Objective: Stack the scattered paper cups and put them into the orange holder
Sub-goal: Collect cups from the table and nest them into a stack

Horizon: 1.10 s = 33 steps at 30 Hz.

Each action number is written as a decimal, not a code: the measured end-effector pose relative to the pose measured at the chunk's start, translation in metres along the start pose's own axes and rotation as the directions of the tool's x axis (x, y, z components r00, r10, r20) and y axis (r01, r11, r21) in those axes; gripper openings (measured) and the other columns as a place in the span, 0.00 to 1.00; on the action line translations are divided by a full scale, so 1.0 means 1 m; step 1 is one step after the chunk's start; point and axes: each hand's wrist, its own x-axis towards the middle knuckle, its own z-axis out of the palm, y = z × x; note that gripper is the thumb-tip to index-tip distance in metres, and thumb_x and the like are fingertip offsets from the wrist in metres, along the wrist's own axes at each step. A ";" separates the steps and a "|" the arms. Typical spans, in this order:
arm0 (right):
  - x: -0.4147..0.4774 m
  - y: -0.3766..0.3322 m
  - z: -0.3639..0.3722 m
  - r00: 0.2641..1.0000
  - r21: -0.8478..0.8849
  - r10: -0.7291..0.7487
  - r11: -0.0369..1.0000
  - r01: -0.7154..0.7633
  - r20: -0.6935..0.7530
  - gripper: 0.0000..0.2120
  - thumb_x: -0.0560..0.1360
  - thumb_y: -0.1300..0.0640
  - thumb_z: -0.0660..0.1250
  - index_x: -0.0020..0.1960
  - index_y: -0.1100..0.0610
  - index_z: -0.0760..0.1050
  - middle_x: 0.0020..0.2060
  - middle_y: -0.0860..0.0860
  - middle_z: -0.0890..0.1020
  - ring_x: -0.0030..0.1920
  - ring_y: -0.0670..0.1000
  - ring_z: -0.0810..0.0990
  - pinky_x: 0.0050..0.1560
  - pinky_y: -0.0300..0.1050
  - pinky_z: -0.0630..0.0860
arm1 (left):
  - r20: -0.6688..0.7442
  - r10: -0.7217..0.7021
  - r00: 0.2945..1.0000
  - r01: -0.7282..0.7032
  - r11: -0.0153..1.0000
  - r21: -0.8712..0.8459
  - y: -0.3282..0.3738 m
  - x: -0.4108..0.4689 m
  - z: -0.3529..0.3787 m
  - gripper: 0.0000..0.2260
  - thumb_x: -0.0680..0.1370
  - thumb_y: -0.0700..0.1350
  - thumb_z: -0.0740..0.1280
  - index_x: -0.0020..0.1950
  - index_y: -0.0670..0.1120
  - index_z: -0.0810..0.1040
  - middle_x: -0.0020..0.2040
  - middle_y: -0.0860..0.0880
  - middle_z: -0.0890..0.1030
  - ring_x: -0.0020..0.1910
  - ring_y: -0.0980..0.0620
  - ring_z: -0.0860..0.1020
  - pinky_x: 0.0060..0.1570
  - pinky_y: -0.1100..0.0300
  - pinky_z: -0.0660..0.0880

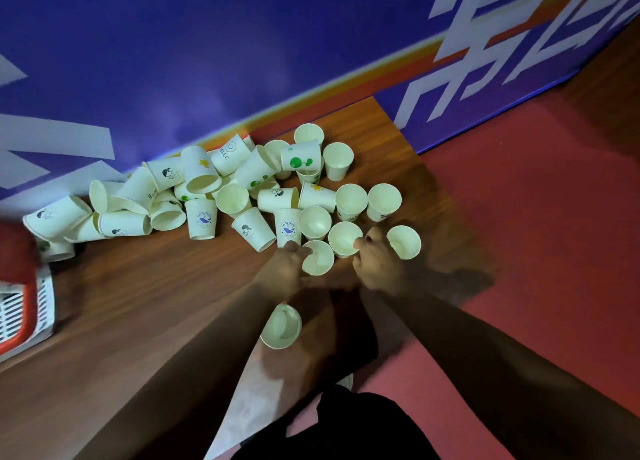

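Lone cup nearest, mouth up on the wooden table, left hand with fingers curled round an upright cup, right hand just beside, fingers curled (grip lost to blur), scattered cups heaped against the purple wall, orange holder far left.

Your left forearm and right forearm are bare; low down you wear a black garment, kind unclear.
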 end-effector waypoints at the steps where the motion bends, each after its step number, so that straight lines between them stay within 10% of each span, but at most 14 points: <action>1: 0.000 0.000 0.001 1.000 -0.035 -0.004 0.999 0.005 0.009 0.09 0.76 0.56 0.62 0.54 0.58 0.76 0.55 0.56 0.71 0.48 0.56 0.78 0.51 0.48 0.76 | 0.001 0.005 1.000 -0.005 1.000 0.018 -0.001 0.001 0.000 0.28 0.74 0.42 0.73 0.72 0.42 0.71 0.66 0.40 0.73 0.63 0.40 0.74 0.65 0.52 0.71; 14: -0.039 -0.004 -0.014 0.973 0.301 0.037 0.953 0.034 -0.226 0.05 0.73 0.57 0.72 0.44 0.59 0.82 0.43 0.54 0.76 0.43 0.54 0.78 0.47 0.49 0.77 | -0.315 0.054 0.947 -0.091 0.990 -0.105 -0.023 -0.041 -0.021 0.12 0.75 0.49 0.74 0.54 0.43 0.78 0.50 0.45 0.78 0.42 0.50 0.80 0.44 0.59 0.75; 18: -0.058 -0.029 -0.023 0.926 0.424 0.064 0.899 0.108 -0.372 0.04 0.67 0.57 0.77 0.40 0.55 0.83 0.52 0.52 0.72 0.53 0.50 0.75 0.56 0.34 0.72 | -0.368 -0.028 0.929 -0.073 0.964 -0.257 -0.038 -0.068 -0.040 0.08 0.75 0.50 0.75 0.49 0.48 0.80 0.47 0.48 0.78 0.43 0.59 0.77 0.43 0.75 0.69; 28: -0.098 -0.120 -0.031 0.950 0.574 -0.109 0.775 0.266 -0.293 0.08 0.65 0.56 0.74 0.35 0.49 0.75 0.64 0.48 0.71 0.62 0.45 0.74 0.57 0.34 0.72 | -0.452 -0.232 0.862 -0.044 0.852 -0.521 -0.083 -0.128 -0.058 0.15 0.74 0.47 0.76 0.38 0.41 0.72 0.51 0.49 0.76 0.50 0.54 0.78 0.48 0.60 0.75; 33: -0.123 -0.134 -0.011 0.962 0.478 -0.199 0.837 0.267 -0.187 0.21 0.66 0.50 0.74 0.58 0.44 0.75 0.61 0.38 0.71 0.62 0.41 0.73 0.62 0.44 0.74 | -0.471 -0.234 0.850 -0.107 0.801 -0.590 -0.089 -0.158 -0.056 0.13 0.73 0.42 0.76 0.39 0.41 0.73 0.59 0.51 0.76 0.58 0.59 0.77 0.53 0.61 0.76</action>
